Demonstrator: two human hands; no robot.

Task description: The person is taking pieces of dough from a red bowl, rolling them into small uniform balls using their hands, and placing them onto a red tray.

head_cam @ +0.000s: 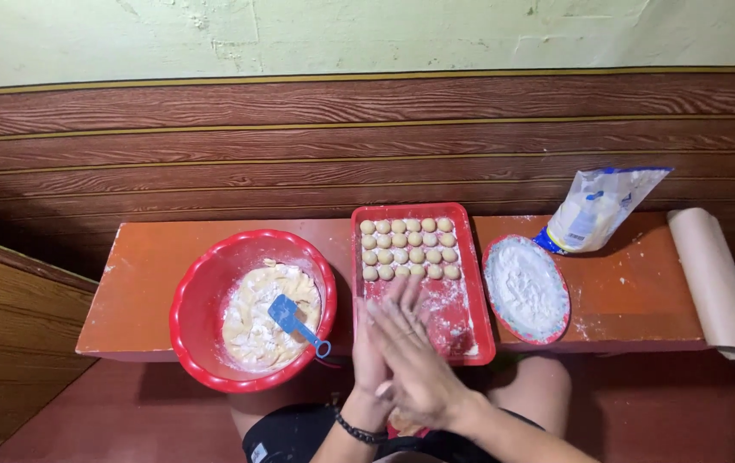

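Across the middle of the frame, a low orange bench set against a dark wood-panelled wall. At far right, a roll of brown paper. Left of centre, a red bowl still well filled with pale dough, a blue scraper lying in it. At centre, a red tray dusted with flour: four rows of dough balls filling its upper part, lower half bare, so shaping looks roughly half done. Right of it, a red plate of flour and a flour bag. Bottom centre, left hand and right hand pressed palm to palm over the tray's near edge; whatever lies between them hidden.
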